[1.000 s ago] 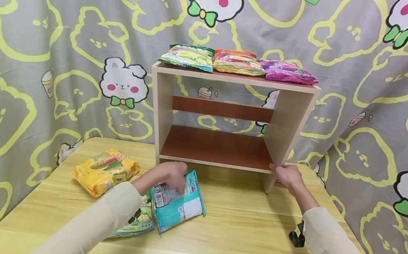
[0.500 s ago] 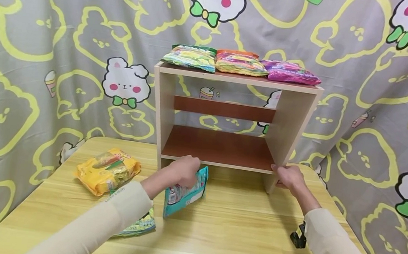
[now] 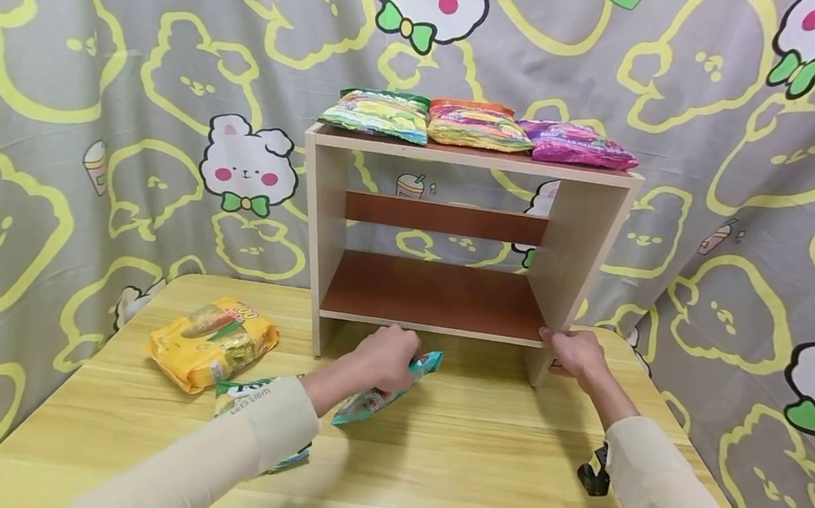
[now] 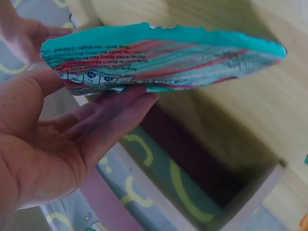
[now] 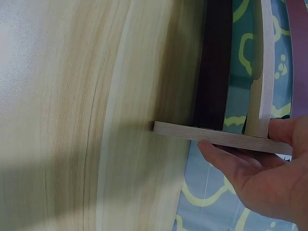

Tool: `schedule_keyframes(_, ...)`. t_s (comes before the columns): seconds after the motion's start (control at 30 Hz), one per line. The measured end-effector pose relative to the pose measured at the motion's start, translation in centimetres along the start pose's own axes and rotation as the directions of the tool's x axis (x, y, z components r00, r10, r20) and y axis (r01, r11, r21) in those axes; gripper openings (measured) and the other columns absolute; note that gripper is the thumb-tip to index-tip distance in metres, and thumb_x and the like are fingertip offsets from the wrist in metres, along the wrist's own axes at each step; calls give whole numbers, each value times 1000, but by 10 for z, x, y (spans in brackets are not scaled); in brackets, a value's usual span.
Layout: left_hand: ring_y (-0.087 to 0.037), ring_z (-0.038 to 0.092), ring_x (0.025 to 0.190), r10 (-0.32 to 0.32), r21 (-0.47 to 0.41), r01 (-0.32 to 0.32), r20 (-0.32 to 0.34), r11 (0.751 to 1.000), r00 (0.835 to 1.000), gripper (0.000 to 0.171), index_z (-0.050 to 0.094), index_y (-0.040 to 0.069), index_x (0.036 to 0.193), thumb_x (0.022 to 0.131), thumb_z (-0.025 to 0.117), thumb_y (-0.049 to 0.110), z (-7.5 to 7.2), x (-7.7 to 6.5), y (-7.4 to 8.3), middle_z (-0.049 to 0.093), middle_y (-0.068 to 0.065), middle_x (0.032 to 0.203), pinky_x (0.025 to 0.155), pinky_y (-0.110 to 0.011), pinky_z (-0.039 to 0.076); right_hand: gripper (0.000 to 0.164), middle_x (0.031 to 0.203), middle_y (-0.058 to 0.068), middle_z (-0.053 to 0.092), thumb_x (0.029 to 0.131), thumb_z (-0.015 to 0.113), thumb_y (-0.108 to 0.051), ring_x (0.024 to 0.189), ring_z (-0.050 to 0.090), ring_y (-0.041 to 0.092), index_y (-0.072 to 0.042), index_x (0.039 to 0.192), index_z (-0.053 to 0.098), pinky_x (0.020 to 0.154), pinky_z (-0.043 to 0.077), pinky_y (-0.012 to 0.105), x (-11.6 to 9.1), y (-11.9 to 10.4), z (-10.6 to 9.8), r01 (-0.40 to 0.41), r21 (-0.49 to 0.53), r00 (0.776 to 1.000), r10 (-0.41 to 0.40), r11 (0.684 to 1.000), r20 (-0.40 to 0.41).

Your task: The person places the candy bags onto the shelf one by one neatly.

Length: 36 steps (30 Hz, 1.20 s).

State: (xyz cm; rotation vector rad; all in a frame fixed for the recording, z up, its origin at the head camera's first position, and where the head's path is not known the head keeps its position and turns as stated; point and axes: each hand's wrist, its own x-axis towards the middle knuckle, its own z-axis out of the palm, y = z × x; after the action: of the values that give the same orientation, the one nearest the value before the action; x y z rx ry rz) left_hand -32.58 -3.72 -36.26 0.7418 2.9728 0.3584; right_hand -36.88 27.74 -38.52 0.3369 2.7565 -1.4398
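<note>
My left hand (image 3: 386,358) grips a teal candy bag (image 4: 163,57), held tilted above the table in front of the shelf's lower left part. In the left wrist view the bag lies between thumb and fingers, with fine print on its near face. My right hand (image 3: 575,355) holds the right side panel of the small wooden shelf (image 3: 440,295); in the right wrist view the thumb is on the inner side by the middle board and the fingers (image 5: 219,156) lie along the panel's outer face.
On top of the shelf sit a green bag (image 3: 378,114), an orange bag (image 3: 478,125) and a purple bag (image 3: 578,144). A yellow bag (image 3: 212,342) lies on the table (image 3: 472,479) at left. Another green bag (image 3: 241,393) is partly under my left sleeve.
My left hand has lifted the teal bag off the table and moved it right, turning it from face-up to nearly edge-on. The right hand has stayed on the shelf's side panel.
</note>
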Motion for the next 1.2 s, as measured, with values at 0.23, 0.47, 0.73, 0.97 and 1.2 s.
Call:
schedule_keyframes(0.23, -11, 28, 50, 15, -34, -14, 41, 999, 999, 26, 46, 13, 71, 79, 70, 14, 13, -2, 7, 35, 3, 58, 44, -25, 24, 57, 132, 31, 46, 94, 50, -38, 104, 62, 38, 11, 123, 54, 70, 58, 32, 0, 0, 1, 6, -24, 1000, -6, 1000, -13)
schedule_keyframes(0.47, -14, 51, 66, 44, -26, -41, 107, 999, 993, 37, 58, 6, 108, 76, 76, 13, 32, -8, 14, 58, -3, 82, 53, -24, 45, 59, 132, 31, 44, 94, 51, -40, 107, 59, 39, 10, 125, 53, 74, 58, 32, 2, 0, 1, -14, -7, 1000, 14, 1000, -1)
schedule_keyframes(0.73, -19, 61, 94, 12, 21, -15, 173, 1000, 985, 66, 55, 6, 128, 77, 78, 42, 41, -8, 12, 65, -4, 103, 82, -34, 53, 59, 133, 31, 44, 94, 51, -40, 105, 60, 38, 10, 125, 52, 72, 58, 31, 2, 0, 0, -18, -15, 1000, 18, 1000, -2)
schedule_keyframes(0.97, -31, 62, 98, -124, 68, 119, 89, 991, 988, 76, 49, 5, 135, 75, 80, 38, 42, 1, -4, 65, -13, 108, 85, -49, 52, 58, 133, 31, 45, 94, 51, -39, 103, 62, 37, 10, 125, 54, 70, 58, 29, 2, 0, 0, -11, -16, 1000, 11, 1000, -10)
schedule_keyframes(1.2, -33, 59, 105, -207, 7, 208, 115, 978, 971, 76, 49, 1, 132, 74, 81, 38, 41, 4, -27, 62, -17, 114, 89, -46, 50, 57, 134, 30, 43, 95, 50, -39, 107, 59, 38, 9, 124, 54, 71, 58, 29, 1, 0, 0, -14, -16, 1000, 15, 1000, 4)
